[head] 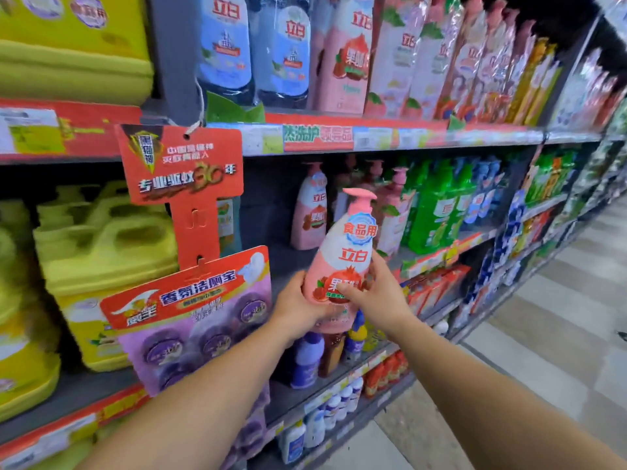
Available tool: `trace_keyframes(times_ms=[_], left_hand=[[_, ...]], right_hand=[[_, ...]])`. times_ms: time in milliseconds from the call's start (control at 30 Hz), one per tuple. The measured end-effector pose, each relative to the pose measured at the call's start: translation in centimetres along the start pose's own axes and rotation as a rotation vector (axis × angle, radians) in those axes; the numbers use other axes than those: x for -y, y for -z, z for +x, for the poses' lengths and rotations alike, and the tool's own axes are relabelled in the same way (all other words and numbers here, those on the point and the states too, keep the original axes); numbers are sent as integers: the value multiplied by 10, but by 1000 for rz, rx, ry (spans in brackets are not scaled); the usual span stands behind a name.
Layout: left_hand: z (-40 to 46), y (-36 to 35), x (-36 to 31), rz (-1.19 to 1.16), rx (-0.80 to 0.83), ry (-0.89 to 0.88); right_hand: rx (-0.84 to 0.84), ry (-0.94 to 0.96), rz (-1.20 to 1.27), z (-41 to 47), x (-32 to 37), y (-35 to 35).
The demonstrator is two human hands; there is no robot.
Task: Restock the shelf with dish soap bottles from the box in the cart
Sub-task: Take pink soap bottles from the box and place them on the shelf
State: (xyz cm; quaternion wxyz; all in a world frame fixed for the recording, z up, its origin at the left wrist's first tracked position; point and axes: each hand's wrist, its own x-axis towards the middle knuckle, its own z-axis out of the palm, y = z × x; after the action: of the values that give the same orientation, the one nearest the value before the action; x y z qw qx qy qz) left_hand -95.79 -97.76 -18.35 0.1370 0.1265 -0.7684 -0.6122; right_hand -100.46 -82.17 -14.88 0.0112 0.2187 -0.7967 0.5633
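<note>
L to R: left hand (298,300) cups the lower side of the pink soap bottle (342,256), fingers wrapped round it. Bottle upright, pump on top, held in air just in front of the mid shelf (288,262). Right hand (376,293) grips its other side, thumb across label. Bare gap lies straight ahead, beside pink shelf bottles (310,212); both hands equally near.

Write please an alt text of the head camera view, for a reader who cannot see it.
Both hands, left hand and right hand, hold an upright pink pump bottle of dish soap in front of a store shelf where matching pink bottles and green bottles stand. Yellow jugs fill the shelving at left.
</note>
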Motion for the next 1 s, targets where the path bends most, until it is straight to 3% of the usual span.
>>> trace_keyframes(times_ms=[233, 533, 767, 1000], left_hand=[[78, -34, -5, 63, -189, 5], [157, -83, 18, 156, -423, 162], [182, -90, 8, 239, -434, 119], [195, -92, 22, 521, -418, 183]], right_hand=[[119, 95, 37, 104, -38, 10], [339, 137, -29, 207, -92, 27], [429, 117, -184, 244, -135, 29], [485, 175, -298, 270, -139, 23]])
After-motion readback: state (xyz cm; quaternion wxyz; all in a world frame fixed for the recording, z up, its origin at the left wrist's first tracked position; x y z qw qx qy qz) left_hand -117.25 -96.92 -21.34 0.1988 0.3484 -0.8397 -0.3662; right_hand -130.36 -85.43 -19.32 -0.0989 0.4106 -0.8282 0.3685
